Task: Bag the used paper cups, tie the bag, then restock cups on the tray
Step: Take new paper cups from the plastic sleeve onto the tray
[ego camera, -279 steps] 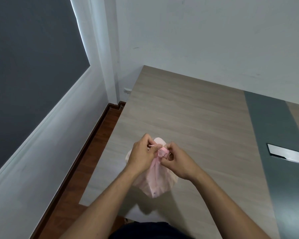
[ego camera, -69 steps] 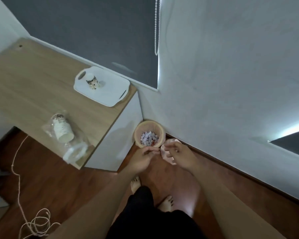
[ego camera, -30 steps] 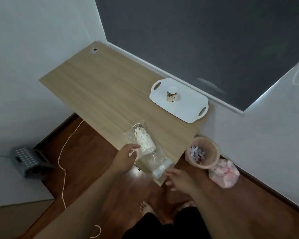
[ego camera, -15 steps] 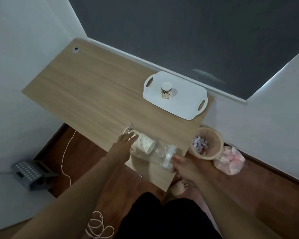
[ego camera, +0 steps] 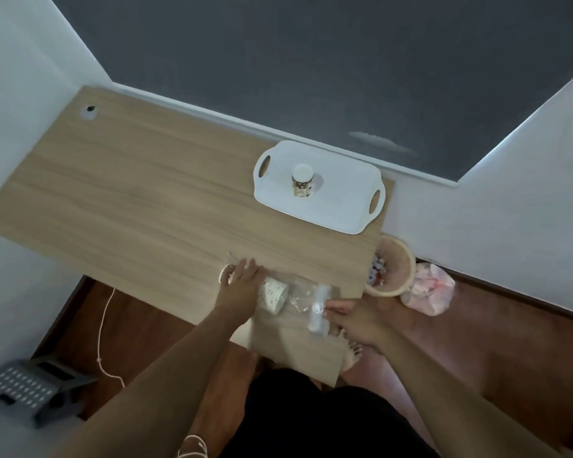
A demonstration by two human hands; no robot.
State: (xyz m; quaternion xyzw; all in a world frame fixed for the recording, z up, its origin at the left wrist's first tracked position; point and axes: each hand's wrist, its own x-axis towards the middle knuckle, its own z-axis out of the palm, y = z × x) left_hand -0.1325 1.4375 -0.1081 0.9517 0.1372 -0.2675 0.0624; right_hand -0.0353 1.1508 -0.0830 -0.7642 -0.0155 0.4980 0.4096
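Cup sleeve (ego camera: 275,296) at desk (ego camera: 139,206) edge: left hand (ego camera: 240,285) atop, right hand (ego camera: 356,320) pinching.

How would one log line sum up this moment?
stage: restock | left hand: on cup sleeve | right hand: pinches sleeve end | tray: one cup | pink bag: floor, beside bin

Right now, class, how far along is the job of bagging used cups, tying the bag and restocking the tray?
Done, apparently: the pink bag lies bundled on the floor beside the basket. In hand: the left hand rests on the cup stack inside the clear sleeve on the desk, while the right hand pinches the sleeve's rolled end. Left: the tray holds only one cup, so restocking remains.
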